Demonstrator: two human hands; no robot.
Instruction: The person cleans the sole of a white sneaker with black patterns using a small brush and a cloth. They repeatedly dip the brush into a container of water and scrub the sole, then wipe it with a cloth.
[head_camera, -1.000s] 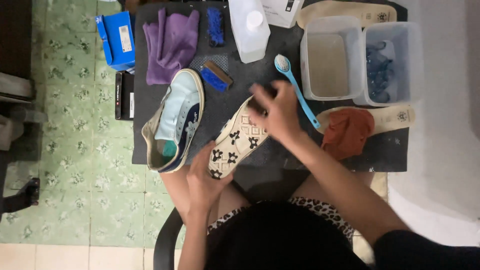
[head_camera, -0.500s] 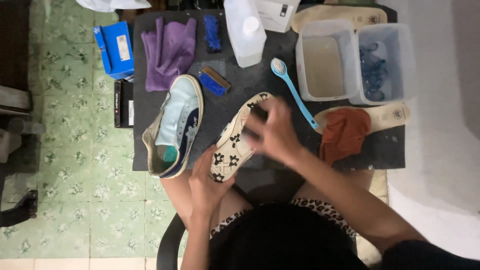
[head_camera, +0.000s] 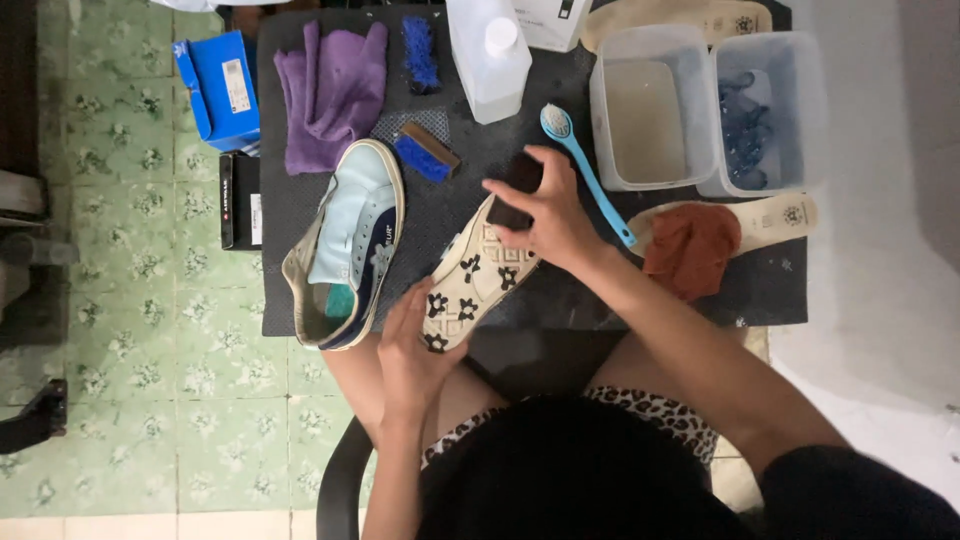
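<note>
Black mat (head_camera: 620, 300) covers your worktop; at its near edge, your left hand (head_camera: 415, 355) grips the cream flower-soled shoe (head_camera: 475, 285) while your right hand (head_camera: 550, 215) presses a dark brush (head_camera: 518, 185) on it.

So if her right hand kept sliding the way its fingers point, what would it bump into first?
Probably the blue-bristled wooden brush lying just past the patterned shoe sole; the right hand points up and left toward it, though depth is uncertain.

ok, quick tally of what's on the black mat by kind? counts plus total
Shoes: 2, upturned shoe under both hands, blue shoe
Brushes: 4, dark brush in right hand, long-handled brush, two blue ones
Cloths: 2, purple, rust
Clear tubs: 2
Bottle: 1
Total: 11
Left hand steadies the heel.
</note>
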